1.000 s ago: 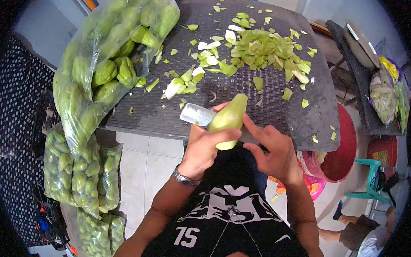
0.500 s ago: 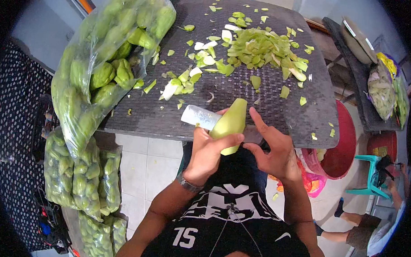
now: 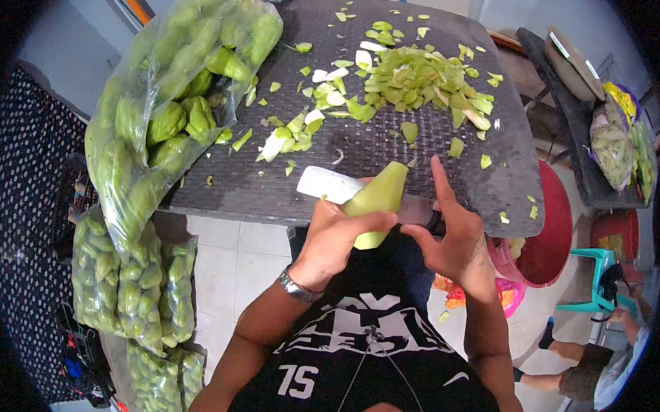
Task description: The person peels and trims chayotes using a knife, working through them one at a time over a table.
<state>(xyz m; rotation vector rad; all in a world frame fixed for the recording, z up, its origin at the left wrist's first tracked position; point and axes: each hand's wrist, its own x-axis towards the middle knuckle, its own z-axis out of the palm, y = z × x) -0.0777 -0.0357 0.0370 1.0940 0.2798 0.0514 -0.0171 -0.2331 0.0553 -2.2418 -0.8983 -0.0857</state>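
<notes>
A peeled pale-green chayote (image 3: 377, 199) is gripped in my left hand (image 3: 336, 239), thumb across its front. Behind it passes a broad knife blade (image 3: 329, 185), its bright, wet-looking end sticking out to the left. The dark handle (image 3: 435, 222) shows on the other side, in my right hand (image 3: 452, 243). That hand's index finger points up, and its thumb is close to the chayote's lower right side. Both hands are over the near edge of the dark woven table (image 3: 258, 196). Where the blade meets the chayote is hidden.
Green peelings (image 3: 418, 78) are heaped on the table, with white-green scraps (image 3: 292, 132) to their left. A large clear bag of chayotes (image 3: 166, 120) overhangs the left edge; smaller bags (image 3: 135, 279) are below. A red tub (image 3: 551, 228) and teal stool (image 3: 587, 284) are right, near another person's legs (image 3: 557, 363).
Both hands, the chayote and the knife have moved slightly right. The chayote's top leans further right, and my right index finger points higher. The person at the right has shifted a little.
</notes>
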